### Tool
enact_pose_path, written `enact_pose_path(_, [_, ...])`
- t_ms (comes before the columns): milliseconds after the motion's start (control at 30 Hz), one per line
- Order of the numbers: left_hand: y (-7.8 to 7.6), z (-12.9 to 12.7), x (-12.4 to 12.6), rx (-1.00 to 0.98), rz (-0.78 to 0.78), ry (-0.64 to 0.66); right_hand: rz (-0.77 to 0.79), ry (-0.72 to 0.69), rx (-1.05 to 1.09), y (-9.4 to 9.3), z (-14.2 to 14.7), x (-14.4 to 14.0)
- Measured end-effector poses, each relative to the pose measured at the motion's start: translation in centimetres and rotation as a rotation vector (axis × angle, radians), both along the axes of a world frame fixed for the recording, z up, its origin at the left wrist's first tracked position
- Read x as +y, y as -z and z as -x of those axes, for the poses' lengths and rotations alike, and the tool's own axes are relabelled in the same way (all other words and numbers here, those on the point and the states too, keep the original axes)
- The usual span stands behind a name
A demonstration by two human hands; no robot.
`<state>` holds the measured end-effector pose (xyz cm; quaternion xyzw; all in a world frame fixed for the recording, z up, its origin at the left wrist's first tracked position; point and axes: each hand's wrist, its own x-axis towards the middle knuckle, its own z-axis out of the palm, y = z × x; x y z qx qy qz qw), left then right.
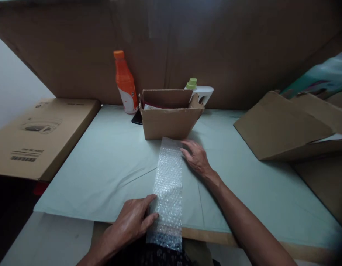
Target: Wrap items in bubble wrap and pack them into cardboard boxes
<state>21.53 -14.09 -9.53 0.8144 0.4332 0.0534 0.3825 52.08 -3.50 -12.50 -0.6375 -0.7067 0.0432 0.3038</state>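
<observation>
Left hand (132, 221) flat on bubble wrap (168, 184) near table edge, right hand (195, 157) flat beside box (169, 120)

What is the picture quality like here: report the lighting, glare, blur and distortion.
Head view: dim, soft light; the cardboard backdrop is murky and low in contrast. Faint sheen on the bubble wrap under the left hand and right hand. Lower left corner falls to black. Edges bow with wide-angle distortion, and the right margin smears out of focus.

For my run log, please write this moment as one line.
left hand: on bubble wrap, near end | right hand: flat on far end | wrap: lying on table before box
</observation>
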Motion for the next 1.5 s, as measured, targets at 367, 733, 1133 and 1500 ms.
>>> enact_pose_path(367, [-0.6,1.0,-1.2,-0.083,0.05,-0.012,0.153,-0.267,-0.067,-1.8,1.2,-5.0])
enact_pose_path(733, [0.1,1.5,-1.5,-0.339,-0.06,0.129,0.08,-0.393,-0.169,-0.4,5.8,-23.6])
enact_pose_path(1133, [0.5,1.0,-3.8,-0.376,0.172,-0.158,0.23,0.054,0.64,-0.5,8.2,-20.6])
enact_pose_path(1500, [2.8,-1.8,-3.5,-0.181,-0.256,-0.239,-0.114,-0.171,0.087,-0.4,8.5,-22.4])
